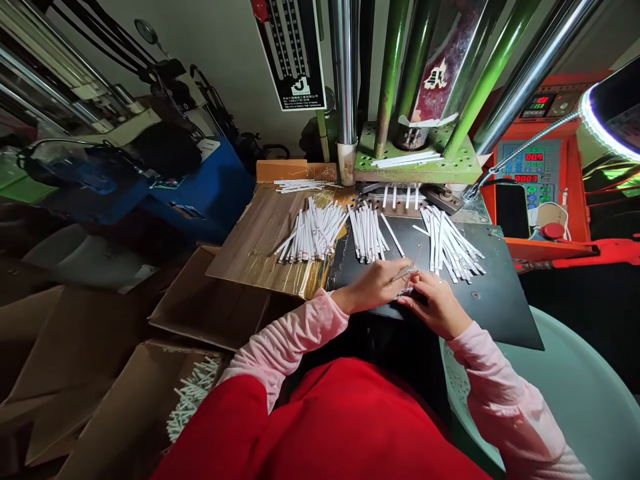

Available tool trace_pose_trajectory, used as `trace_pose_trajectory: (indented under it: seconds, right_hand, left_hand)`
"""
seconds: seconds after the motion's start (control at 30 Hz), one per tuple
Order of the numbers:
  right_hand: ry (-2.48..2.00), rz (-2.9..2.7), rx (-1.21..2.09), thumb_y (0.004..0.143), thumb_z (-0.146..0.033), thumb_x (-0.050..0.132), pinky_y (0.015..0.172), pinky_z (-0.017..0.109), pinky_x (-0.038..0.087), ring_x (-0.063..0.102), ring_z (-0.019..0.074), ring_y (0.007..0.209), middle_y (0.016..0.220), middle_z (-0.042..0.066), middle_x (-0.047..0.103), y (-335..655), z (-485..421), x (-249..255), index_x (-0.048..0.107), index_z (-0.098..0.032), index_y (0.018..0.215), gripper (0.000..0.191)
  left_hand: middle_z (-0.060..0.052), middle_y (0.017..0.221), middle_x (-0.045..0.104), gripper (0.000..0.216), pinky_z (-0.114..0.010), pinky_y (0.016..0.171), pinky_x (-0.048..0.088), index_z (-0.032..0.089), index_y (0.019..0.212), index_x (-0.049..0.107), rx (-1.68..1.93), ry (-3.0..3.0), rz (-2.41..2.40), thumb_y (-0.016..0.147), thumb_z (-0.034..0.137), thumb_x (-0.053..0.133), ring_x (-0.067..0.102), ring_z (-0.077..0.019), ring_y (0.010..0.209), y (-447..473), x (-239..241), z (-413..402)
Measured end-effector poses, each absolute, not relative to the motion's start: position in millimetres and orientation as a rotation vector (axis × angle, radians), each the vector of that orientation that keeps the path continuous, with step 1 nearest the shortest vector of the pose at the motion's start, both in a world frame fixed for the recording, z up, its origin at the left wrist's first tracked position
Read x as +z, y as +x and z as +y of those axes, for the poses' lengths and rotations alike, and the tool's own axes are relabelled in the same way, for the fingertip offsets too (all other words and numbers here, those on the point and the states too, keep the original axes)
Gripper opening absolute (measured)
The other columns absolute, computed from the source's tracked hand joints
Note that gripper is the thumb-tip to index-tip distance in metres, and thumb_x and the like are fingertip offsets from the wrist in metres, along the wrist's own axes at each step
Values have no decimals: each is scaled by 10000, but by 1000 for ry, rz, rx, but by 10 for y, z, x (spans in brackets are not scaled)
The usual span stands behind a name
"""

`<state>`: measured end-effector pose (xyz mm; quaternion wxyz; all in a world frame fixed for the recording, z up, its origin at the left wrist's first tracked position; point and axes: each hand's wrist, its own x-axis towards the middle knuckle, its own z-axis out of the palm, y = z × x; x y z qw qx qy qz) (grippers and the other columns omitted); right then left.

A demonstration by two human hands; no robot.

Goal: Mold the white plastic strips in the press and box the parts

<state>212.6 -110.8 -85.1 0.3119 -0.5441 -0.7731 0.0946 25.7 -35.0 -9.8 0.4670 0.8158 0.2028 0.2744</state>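
My left hand [377, 285] is closed around a small grey metal tool [401, 274], whose exact kind I cannot make out. Fingers of my right hand [436, 301] pinch a small whitish piece [405, 291] close to the tool's tip; the fingers partly cover it. Both hands meet over the front of a black plate [480, 273]. Just beyond my left hand lies a loose white strip [393, 235]. A pile of white strips [367, 233] is behind it, with another pile [450, 247] to the right and a larger heap [314, 233] on the left.
Behind the plate stands a press with a green perforated block [415, 165] and steel columns [345, 80]. An orange control box [570, 153] and a ring lamp [587, 113] are at right. Cardboard boxes [210, 293] stand lower left; a pale green tub [575, 373] lower right.
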Motion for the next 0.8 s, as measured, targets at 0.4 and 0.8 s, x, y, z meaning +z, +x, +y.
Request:
trace_pose_trajectory:
  seconds: [0.4,0.8]
  right_hand:
    - [-1390,-1747,139,940,-456,635,780,390,528,672,233,856,929,71,695,1990,-1210,-667,620,-228,1130,297]
    - [-1341,-1577,-226,900,-125,590,744,360,530,665,196,759,865,37,710,1935,-1515,-483,611,-260,1063,212]
  left_hand:
    - [77,512,358,428,-214,466,294,182,736,598,1135,1366,867,979,526,520,345,-67,433,478,247,-81]
    - [113,469,280,366,-172,385,178,150,716,573,932,928,856,961,422,574,212,-27,363,956,155,-136]
